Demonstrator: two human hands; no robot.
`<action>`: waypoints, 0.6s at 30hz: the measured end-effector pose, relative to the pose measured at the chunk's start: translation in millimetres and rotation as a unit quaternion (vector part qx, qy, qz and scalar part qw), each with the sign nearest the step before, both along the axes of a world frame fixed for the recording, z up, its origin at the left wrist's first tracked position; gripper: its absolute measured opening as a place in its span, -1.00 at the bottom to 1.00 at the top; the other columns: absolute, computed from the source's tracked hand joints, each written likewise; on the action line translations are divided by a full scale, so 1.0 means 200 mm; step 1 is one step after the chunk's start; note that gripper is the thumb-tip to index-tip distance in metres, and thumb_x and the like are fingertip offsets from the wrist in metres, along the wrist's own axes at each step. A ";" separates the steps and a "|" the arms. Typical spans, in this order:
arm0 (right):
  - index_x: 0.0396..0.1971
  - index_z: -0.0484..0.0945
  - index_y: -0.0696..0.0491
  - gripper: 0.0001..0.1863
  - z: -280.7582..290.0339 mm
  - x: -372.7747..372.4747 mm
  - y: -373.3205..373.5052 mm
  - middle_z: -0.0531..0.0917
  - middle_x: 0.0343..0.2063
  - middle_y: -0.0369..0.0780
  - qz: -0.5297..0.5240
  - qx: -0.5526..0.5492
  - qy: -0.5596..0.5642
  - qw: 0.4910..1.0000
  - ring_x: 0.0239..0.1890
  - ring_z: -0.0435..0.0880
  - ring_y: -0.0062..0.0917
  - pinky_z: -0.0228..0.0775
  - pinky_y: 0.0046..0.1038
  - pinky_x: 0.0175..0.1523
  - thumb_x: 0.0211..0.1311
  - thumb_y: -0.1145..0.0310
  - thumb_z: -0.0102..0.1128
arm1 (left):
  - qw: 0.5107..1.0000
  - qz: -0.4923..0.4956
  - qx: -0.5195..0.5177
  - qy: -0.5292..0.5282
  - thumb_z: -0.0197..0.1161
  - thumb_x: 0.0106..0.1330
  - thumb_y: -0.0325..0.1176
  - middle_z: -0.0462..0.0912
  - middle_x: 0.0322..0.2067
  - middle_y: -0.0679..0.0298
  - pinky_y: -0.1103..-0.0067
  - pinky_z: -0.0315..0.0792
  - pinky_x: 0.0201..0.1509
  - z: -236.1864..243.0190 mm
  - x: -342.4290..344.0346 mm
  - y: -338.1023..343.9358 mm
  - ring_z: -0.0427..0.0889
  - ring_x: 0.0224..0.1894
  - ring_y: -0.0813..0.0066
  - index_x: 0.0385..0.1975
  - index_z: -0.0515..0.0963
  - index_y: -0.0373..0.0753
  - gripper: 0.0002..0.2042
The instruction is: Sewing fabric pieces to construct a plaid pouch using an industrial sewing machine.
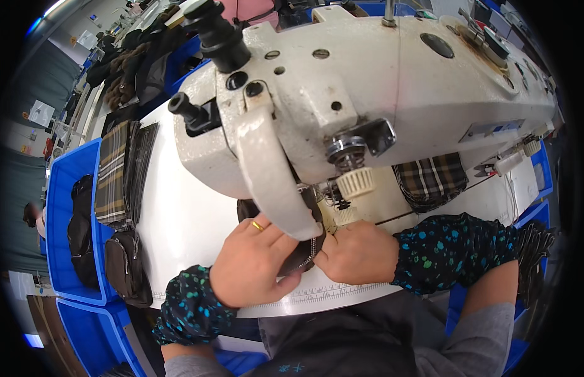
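A dark brown fabric piece with a metal-toothed zipper [298, 259] lies under the head of a white sewing machine [373, 81]. My left hand [249, 264], with a gold ring, grips its left side, fingers over the fabric and thumb at the near edge. My right hand [358, 254] is closed, its fingertips pinching the piece's right edge beside the zipper. A curved white guard [263, 163] hides part of the piece and some left fingertips. Cream tension knobs [356, 183] sit just beyond my right hand.
Folded plaid fabric [433, 181] lies right of the needle area. At left, more plaid pieces [114, 176] and a dark zippered pouch [125, 267] sit by blue bins [72, 229]. A printed ruler scale [329, 293] follows the table's near edge. Dark straps [534, 254] hang at right.
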State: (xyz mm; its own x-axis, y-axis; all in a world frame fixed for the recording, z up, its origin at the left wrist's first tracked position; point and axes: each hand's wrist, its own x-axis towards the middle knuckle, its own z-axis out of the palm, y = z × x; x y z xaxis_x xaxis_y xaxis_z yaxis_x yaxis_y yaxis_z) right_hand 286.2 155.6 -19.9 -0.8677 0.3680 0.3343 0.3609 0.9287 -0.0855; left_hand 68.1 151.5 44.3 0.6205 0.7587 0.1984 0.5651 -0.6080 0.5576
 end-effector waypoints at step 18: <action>-0.48 0.63 0.11 -0.80 0.00 -0.01 -0.10 0.73 -0.37 -0.03 -0.030 0.128 0.016 0.991 -0.63 0.52 -0.61 0.25 -0.58 -0.56 -0.07 0.31 0.18 | 0.971 0.017 0.112 0.209 0.42 -0.16 -0.42 0.59 -0.01 0.23 0.26 0.48 0.10 -0.07 0.03 -0.07 0.61 0.02 0.18 -0.04 0.61 -0.19 -0.48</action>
State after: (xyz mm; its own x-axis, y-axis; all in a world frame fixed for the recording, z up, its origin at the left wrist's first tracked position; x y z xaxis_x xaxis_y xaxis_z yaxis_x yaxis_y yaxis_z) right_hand 285.2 135.8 -20.8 -0.8342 0.3186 0.4501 0.4172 0.8983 0.1375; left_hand 74.1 138.2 30.2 0.6576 0.7471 0.0971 0.7355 -0.6645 0.1320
